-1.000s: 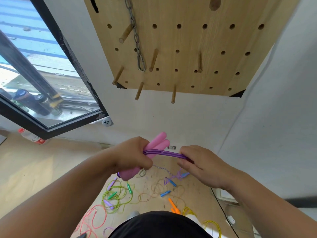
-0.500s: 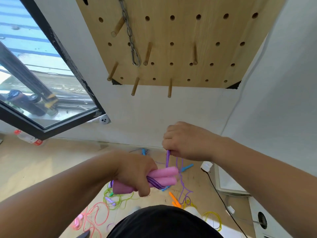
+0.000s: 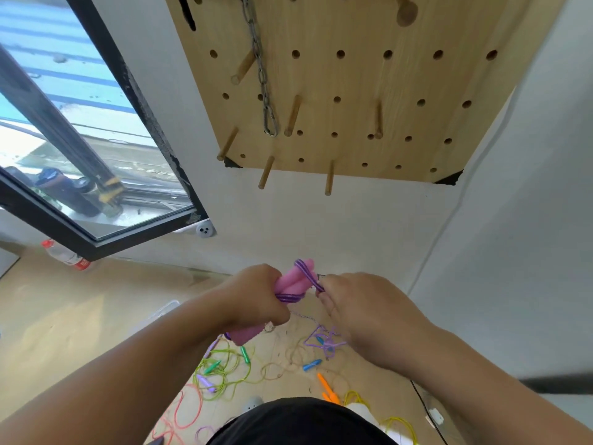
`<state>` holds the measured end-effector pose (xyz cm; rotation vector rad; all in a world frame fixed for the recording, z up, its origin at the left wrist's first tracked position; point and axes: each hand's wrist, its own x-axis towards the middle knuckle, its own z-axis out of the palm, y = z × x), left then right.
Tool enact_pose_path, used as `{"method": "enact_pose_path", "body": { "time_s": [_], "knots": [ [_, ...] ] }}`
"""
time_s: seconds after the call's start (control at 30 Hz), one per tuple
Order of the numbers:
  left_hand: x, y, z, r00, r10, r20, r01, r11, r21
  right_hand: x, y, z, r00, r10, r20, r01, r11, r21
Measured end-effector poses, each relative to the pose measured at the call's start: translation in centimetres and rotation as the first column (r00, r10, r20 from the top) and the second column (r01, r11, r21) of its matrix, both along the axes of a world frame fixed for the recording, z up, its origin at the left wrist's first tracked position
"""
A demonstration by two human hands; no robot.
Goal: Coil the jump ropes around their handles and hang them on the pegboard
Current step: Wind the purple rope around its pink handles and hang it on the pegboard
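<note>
My left hand [image 3: 256,300] grips two pink handles [image 3: 293,281] held together, tilted up to the right. Purple rope [image 3: 306,274] is wound around them in several turns. My right hand [image 3: 362,313] pinches the rope just right of the handles, and a thin purple strand trails down from there to the floor. Above on the wall hangs the wooden pegboard [image 3: 417,130] with several wooden pegs [image 3: 292,115] sticking out. On the floor below lie loose ropes: a green one [image 3: 224,370], a red one [image 3: 189,409], a yellow one [image 3: 401,422] and a tan one [image 3: 288,364].
A metal chain [image 3: 261,75] hangs from the pegboard's upper left. An open black-framed window [image 3: 96,175] fills the left. A plastic bottle [image 3: 64,255] lies on the floor under it. A white corner wall rises on the right, with a black cable [image 3: 423,403] along its base.
Both hands have risen from the lower position. My right hand came down beside the handles, laying another turn of purple rope around them. The handles now tilt upward.
</note>
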<state>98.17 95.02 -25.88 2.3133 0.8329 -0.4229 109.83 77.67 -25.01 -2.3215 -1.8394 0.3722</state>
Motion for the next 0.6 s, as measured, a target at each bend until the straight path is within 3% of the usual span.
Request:
{"method": "enact_pose_path", "body": {
  "time_s": [0.13, 0.23, 0.3, 0.4, 0.47, 0.53, 0.6],
  "knots": [
    [0.1, -1.2, 0.6, 0.959, 0.244, 0.145, -0.189, 0.930, -0.315, 0.6, -0.6, -1.4, 0.992, -0.109, -0.060, 0.113, 0.990, 0.084],
    [-0.1, -1.5, 1.7, 0.929, 0.325, 0.179, -0.180, 0.815, -0.550, 2.1, -1.1, -2.8, 0.992, -0.101, -0.074, 0.110, 0.985, 0.131],
    [-0.3, -1.6, 2.5, 0.923, 0.325, 0.208, -0.129, 0.768, -0.627, 2.7, -1.3, -3.6, 0.993, -0.079, -0.083, 0.090, 0.986, 0.138],
    [-0.6, -2.1, 3.8, 0.958, 0.170, 0.232, 0.017, 0.771, -0.636, 3.2, -1.6, -4.5, 0.994, -0.019, -0.105, 0.031, 0.993, 0.116],
    [-0.6, -2.8, 4.6, 0.978, -0.060, 0.198, 0.167, 0.791, -0.588, 3.6, -1.2, -4.8, 0.993, 0.060, -0.106, -0.053, 0.996, 0.072],
    [-0.3, -3.7, 4.7, 0.940, -0.331, 0.084, 0.330, 0.821, -0.466, 4.1, -0.3, -4.3, 0.984, 0.176, -0.033, -0.176, 0.984, -0.005],
    [0.1, -4.3, 4.1, 0.871, -0.487, -0.059, 0.433, 0.820, -0.374, 4.7, 1.1, -3.4, 0.950, 0.301, 0.085, -0.295, 0.952, -0.078]
  ]
}}
